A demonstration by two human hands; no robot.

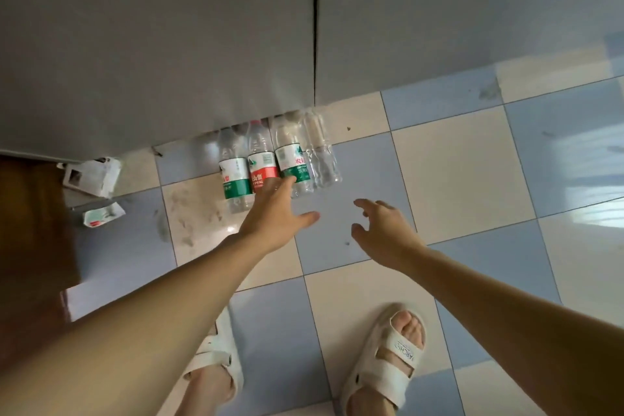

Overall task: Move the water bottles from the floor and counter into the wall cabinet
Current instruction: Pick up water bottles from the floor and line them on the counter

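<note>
Four water bottles (277,162) stand mid-frame against the grey cabinet (152,44); the spread left hand (277,216) touches the red-labelled one, while the right hand (381,230), empty and loosely spread, hovers lower right.

Soft daylight is thrown in from the right — bright window glare is mirrored on the floor tiles (584,216) near the right edge. The grey cabinet fronts (162,44) are left dull and flatly lit. Lines are bowed by wide-angle distortion — detail is slightly smeared throughout.
</note>
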